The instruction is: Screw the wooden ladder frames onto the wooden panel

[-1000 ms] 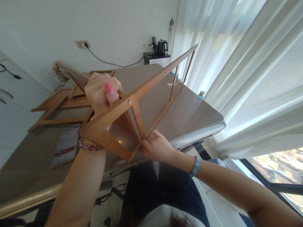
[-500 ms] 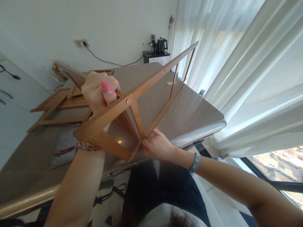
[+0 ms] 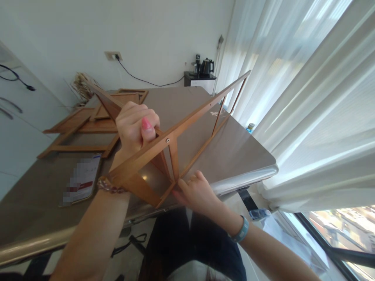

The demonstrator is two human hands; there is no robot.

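Note:
A long wooden frame (image 3: 190,119) with slim rails and crosspieces is tilted up over the table's front edge. My left hand (image 3: 133,127) reaches through it, fingers wrapped round a crossbar, thumb on top. A metal screw head (image 3: 167,140) shows in the upper rail, just right of that thumb. At the lower rail, by the joint with a crosspiece, my right hand (image 3: 199,195) is closed with its fingertips pressed against the outer side. Whatever those fingertips pinch is hidden.
Other wooden frame pieces (image 3: 79,148) lie on the left of the brown table (image 3: 234,156). Nearer me is a phone (image 3: 84,179) with a blurred screen. A kettle (image 3: 207,66) stands on a small cabinet at the back. White curtains (image 3: 316,97) hang along the right.
The view has shifted a little, so the wall and table sit lower in it. My left hand keeps its grip. My right hand stays at the same joint, its wrist turned slightly lower.

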